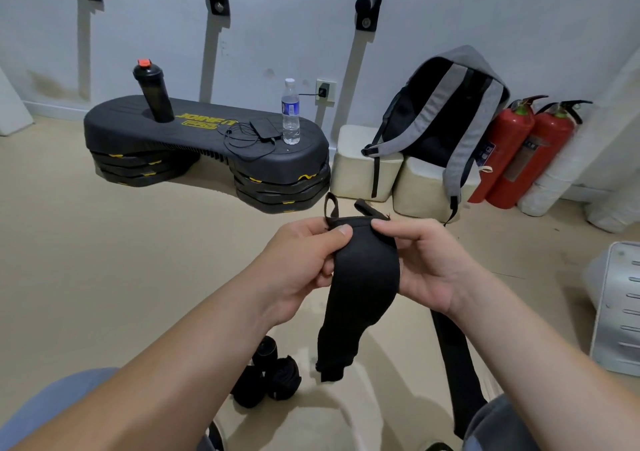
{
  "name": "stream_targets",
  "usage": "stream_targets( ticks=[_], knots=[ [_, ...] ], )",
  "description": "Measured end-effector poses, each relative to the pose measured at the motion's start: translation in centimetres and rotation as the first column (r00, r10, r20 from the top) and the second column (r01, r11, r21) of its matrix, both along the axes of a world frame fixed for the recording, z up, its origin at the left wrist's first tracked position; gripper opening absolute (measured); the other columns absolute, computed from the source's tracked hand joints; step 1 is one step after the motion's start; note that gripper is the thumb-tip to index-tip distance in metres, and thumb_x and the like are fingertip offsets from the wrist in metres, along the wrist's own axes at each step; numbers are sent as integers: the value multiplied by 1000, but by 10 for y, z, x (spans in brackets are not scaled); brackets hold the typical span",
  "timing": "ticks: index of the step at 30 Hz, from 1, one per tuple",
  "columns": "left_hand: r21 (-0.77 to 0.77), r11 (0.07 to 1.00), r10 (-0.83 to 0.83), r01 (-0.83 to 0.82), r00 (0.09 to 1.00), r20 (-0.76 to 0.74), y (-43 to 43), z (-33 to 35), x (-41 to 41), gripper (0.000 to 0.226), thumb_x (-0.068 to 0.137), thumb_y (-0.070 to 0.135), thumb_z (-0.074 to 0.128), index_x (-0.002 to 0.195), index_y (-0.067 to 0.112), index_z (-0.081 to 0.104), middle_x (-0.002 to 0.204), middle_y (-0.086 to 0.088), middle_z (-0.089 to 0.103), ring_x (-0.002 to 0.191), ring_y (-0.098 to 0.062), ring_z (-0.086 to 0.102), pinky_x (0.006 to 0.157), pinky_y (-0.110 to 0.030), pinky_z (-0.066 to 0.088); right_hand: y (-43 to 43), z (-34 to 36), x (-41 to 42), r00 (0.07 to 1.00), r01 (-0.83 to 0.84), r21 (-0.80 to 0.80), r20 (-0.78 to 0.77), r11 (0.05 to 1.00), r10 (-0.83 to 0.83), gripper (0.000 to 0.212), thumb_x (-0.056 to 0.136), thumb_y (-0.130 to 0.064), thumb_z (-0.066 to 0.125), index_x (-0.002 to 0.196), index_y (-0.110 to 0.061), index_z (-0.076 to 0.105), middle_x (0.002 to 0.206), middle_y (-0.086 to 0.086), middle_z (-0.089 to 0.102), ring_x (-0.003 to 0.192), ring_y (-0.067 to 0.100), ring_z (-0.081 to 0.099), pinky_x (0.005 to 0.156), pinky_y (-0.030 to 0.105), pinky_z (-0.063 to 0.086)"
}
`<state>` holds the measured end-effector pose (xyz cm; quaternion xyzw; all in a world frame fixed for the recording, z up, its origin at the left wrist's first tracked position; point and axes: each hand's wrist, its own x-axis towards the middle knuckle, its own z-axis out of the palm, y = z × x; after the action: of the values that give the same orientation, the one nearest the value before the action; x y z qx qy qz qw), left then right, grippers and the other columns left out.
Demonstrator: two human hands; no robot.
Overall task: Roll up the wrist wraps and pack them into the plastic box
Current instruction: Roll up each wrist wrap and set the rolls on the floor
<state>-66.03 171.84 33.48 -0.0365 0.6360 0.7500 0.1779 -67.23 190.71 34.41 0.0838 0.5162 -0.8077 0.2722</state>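
Note:
A black wrist wrap hangs unrolled between both hands at the centre of the view. My left hand pinches its top left edge and my right hand pinches its top right edge; two thumb loops stick up above the fingers. The wrap's lower end dangles free above the floor. Another black strap trails down under my right forearm. Several rolled black wraps lie on the floor below my left forearm. A white ridged plastic container, perhaps the box, stands at the right edge.
A black step platform carries a black shaker bottle, a clear water bottle and a small device with cables. A grey backpack rests on cream blocks; two red fire extinguishers stand against the wall.

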Motion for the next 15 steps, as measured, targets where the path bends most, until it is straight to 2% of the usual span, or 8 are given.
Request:
stream_targets(
  ticks=[1, 3, 6, 8, 10, 13, 15],
  knots=[
    [-18, 1000, -3, 2, 999, -37, 1, 0, 0, 16, 105, 15, 62, 108, 5, 74, 67, 0, 44, 53, -10, 38, 48, -20, 31, 2, 2, 0, 1000, -16, -29, 24, 999, 17, 50, 91, -15, 58, 134, 8, 66, 128, 28, 70, 114, 40, 68, 110, 51, 50],
    [-59, 998, -13, 8, 996, -90, 3, 0, 2, 14, 105, 16, 62, 105, 10, 75, 70, 0, 47, 55, -10, 39, 50, -20, 32, 5, 5, 1, 998, -45, -49, 39, 998, 47, 50, 90, -18, 58, 132, 7, 68, 126, 26, 70, 110, 40, 68, 106, 49, 50],
    [-140, 990, -6, -14, 990, -144, 5, -1, 4, 14, 105, 19, 63, 104, 15, 76, 66, 6, 55, 57, -8, 44, 56, -22, 35, 2, 3, 1, 999, -25, -30, -24, 999, 25, 50, 88, -15, 65, 133, 5, 66, 124, 24, 69, 110, 36, 67, 103, 46, 52],
    [-165, 985, 25, -53, 986, -167, 6, 0, 4, 13, 105, 17, 63, 100, 15, 75, 62, 13, 61, 55, -2, 51, 57, -19, 39, 0, -1, -1, 994, 13, 31, -110, 999, -9, 32, 83, -11, 74, 115, -7, 71, 111, 18, 69, 100, 29, 67, 91, 41, 54],
    [-172, 982, 50, -80, 984, -171, 6, 0, 4, 14, 105, 17, 64, 93, 15, 72, 65, 11, 66, 57, 0, 56, 61, -18, 42, -2, -1, -3, 987, 40, 79, -156, 996, -27, 17, 80, -9, 75, 88, -19, 64, 92, 9, 64, 83, 21, 64, 75, 35, 49],
    [-158, 985, 37, -65, 985, -170, 7, 2, 4, 14, 104, 18, 66, 91, 16, 71, 80, -4, 70, 70, -11, 60, 75, -31, 48, 1, 0, -4, 987, 42, 27, -155, 999, -38, 25, 78, -9, 73, 72, -24, 53, 83, 5, 56, 78, 19, 59, 70, 33, 46],
    [-111, 990, 66, -86, 983, -173, 8, 2, 4, 16, 103, 14, 66, 88, 15, 70, 81, -6, 73, 72, -12, 64, 76, -34, 52, 0, 0, -3, 986, 74, 11, -149, 997, -72, 34, 80, -3, 75, 72, -24, 50, 82, 4, 59, 77, 19, 62, 69, 32, 49]
  ],
)
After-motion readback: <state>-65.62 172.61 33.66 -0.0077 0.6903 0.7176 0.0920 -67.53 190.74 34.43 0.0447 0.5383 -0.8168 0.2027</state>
